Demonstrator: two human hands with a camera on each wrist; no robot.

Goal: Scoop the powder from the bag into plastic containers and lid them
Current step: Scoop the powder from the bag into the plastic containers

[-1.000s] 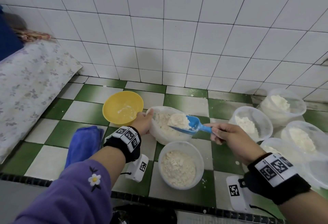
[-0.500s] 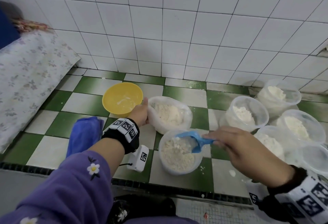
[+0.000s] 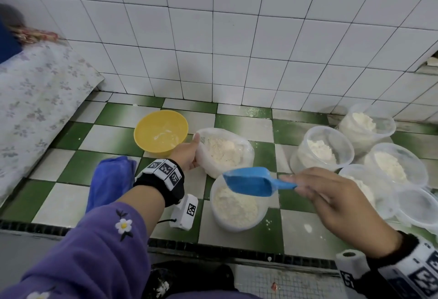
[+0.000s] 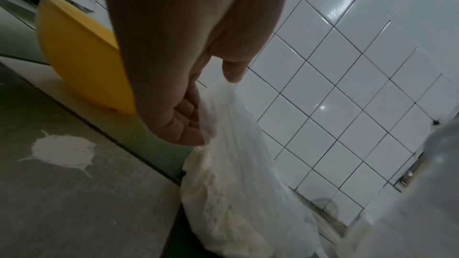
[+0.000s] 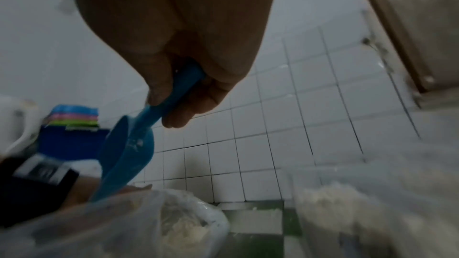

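with my left hand [image 3: 187, 154] pinching the rim of the bag [image 3: 225, 150] open on the table [image 3: 113, 137] and my right hand [image 3: 331, 194] gripping the scoop [image 3: 251, 181] tipped over the container [image 3: 237, 206], i should keep it low so powder falls inside.

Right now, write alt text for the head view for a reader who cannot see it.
A right hand holds a blue scoop turned over above a plastic container of white powder, while the left hand grips the powder bag behind it. A yellow bowl and more filled containers sit on the green-and-white checked tiles.
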